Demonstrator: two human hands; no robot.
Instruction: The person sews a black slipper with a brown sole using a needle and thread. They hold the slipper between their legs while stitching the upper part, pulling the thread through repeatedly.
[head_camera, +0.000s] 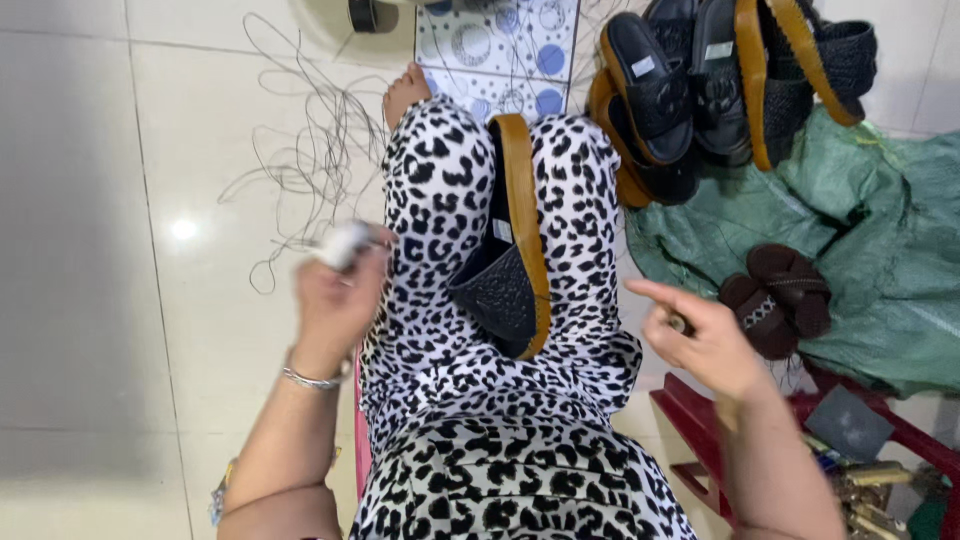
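A black sandal with a tan sole edge (512, 250) stands wedged between my legs, which are in black-and-white spotted cloth. My left hand (335, 300) is raised at the left of my lap and is closed on a small blurred whitish object (343, 243). My right hand (700, 335) is lifted at the right of my lap, forefinger stretched out to the left, with a small dark piece pinched against the thumb. Thin dark threads (320, 150) lie looped on the floor tiles beyond my left hand.
A pile of black and tan sandals (720, 85) lies at the top right. Two brown sandal uppers (780, 295) rest on a green sack (880, 250). A red low stool (700, 420) with tools stands at the lower right. A patterned mat (500, 45) lies ahead.
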